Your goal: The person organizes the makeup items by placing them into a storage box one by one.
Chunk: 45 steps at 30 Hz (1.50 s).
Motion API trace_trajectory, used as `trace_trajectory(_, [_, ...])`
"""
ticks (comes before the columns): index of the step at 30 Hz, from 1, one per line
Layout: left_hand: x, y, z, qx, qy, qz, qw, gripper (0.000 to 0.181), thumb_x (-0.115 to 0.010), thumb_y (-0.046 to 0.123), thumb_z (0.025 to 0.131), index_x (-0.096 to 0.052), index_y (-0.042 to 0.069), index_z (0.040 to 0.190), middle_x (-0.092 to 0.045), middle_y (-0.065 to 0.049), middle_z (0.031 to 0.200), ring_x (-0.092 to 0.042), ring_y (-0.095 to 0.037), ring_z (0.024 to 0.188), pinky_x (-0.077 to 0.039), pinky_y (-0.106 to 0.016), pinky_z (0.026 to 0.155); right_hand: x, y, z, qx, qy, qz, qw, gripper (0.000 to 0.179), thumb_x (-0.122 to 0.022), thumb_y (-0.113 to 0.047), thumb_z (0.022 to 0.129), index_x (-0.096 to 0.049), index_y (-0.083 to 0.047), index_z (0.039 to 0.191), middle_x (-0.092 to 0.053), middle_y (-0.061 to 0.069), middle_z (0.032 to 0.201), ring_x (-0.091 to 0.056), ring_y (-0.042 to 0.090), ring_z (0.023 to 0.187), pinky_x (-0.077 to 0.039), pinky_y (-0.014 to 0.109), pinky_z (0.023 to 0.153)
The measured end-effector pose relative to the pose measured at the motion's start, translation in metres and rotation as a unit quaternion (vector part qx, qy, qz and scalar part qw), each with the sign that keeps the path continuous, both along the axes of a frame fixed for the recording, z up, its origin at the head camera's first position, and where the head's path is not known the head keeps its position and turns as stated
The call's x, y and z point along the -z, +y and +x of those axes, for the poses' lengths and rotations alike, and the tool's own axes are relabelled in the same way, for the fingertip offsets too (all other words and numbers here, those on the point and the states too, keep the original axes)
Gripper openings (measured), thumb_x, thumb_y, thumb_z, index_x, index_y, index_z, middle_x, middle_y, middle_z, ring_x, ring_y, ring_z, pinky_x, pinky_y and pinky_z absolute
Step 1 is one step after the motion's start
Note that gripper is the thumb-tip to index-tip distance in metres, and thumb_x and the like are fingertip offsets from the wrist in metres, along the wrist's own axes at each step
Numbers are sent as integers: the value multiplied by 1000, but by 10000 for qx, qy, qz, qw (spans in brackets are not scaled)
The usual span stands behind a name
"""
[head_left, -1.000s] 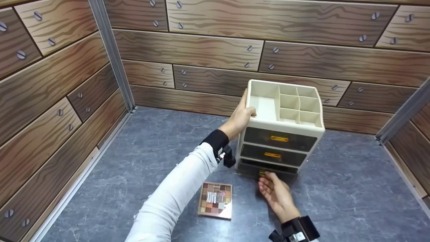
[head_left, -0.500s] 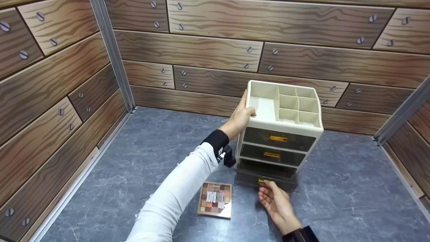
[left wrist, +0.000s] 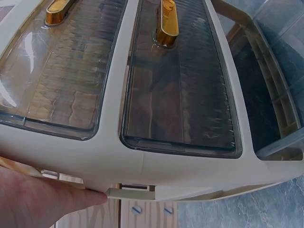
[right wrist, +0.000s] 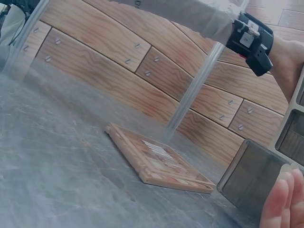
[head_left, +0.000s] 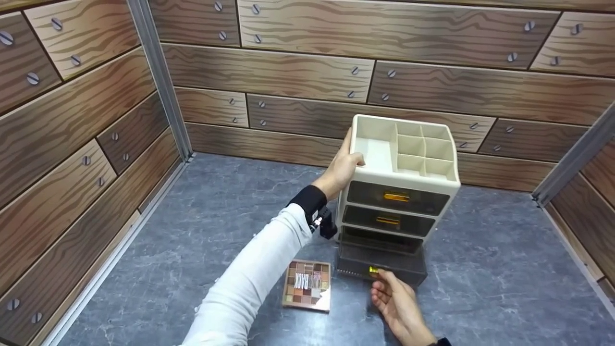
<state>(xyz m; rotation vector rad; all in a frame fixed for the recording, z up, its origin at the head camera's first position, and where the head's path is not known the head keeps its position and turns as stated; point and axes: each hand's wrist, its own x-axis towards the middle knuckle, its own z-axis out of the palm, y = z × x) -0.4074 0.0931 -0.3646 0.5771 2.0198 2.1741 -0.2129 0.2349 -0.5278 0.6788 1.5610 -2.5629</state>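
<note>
A cream drawer organizer (head_left: 403, 179) with an open compartment top stands right of centre in the head view. My left hand (head_left: 342, 168) grips its upper left side, thumb over the top rim. The bottom drawer (head_left: 379, 262), dark and see-through, is pulled out; the two drawers above are closed. My right hand (head_left: 399, 300) pinches the yellow handle (head_left: 373, 270) of that bottom drawer. In the right wrist view, fingertips (right wrist: 278, 194) lie against the drawer front (right wrist: 249, 175). Left of the drawer, an eyeshadow palette (head_left: 306, 286) lies flat on the grey surface.
Wood-patterned panels (head_left: 307, 72) form walls at the back and both sides, joined by metal corner posts (head_left: 161, 79). The grey marbled surface (head_left: 192, 250) spreads around the organizer and palette. My left forearm in a white sleeve (head_left: 250, 274) crosses beside the palette.
The bottom drawer has slid farther out toward me, drawn by my right hand on its handle. My left hand keeps its grip on the organizer; the palette has stayed in place.
</note>
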Motion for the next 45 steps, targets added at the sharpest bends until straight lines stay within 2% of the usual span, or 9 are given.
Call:
trace_trajectory(11, [0, 1, -1, -12, -31, 32, 10000, 101, -48, 2, 81, -2, 20, 170, -6, -10, 176, -30, -28, 147, -30, -43, 124, 0, 1, 13, -221, -48, -121, 9997, 24, -51, -17, 108, -67, -11, 91, -66, -3, 68, -62, 6, 60, -57, 17, 59])
trace_trajectory(19, [-3, 4, -3, -49, 81, 99, 9999, 101, -47, -1, 81, -3, 18, 170, -7, -8, 176, -32, -27, 144, -32, -38, 121, 2, 3, 21, -315, -184, -172, 9992, 25, -51, -17, 107, -68, -11, 89, -66, -3, 66, -64, 6, 58, -58, 18, 58])
trace_trajectory(26, [-1, 5, -2, 0, 60, 258, 9996, 92, -48, 1, 90, -2, 16, 169, -6, -7, 177, -32, -27, 151, -27, -35, 127, 6, 5, 24, -474, -139, -185, 9986, 30, -49, -18, 108, -71, -11, 90, -66, -3, 66, -64, 8, 59, -58, 19, 58])
trace_trajectory(33, [1, 3, -2, 43, 11, 326, 9995, 96, -47, -1, 88, -1, 18, 170, -6, -7, 177, -36, -28, 146, -33, -38, 124, 8, 7, 23, -626, -41, -247, 9977, 30, -47, -16, 109, -70, -12, 89, -68, -1, 70, -67, 8, 61, -61, 20, 62])
trace_trajectory(40, [-1, 0, -4, 225, 3, 241, 9995, 98, -48, -1, 87, 0, 21, 170, -6, -7, 176, -37, -29, 145, -34, -39, 123, 9, 10, 23, -754, 29, -360, 9965, 30, -47, -16, 109, -70, -12, 91, -70, 0, 72, -69, 9, 63, -62, 21, 64])
trace_trajectory(45, [-4, -14, -2, 615, 17, -267, 9977, 92, -52, 11, 97, 4, 23, 169, -1, -6, 177, -23, -25, 155, -25, -39, 128, 14, 10, 25, -907, 114, -368, 9951, 28, -48, -17, 110, -70, -13, 92, -71, -1, 73, -69, 9, 64, -63, 22, 66])
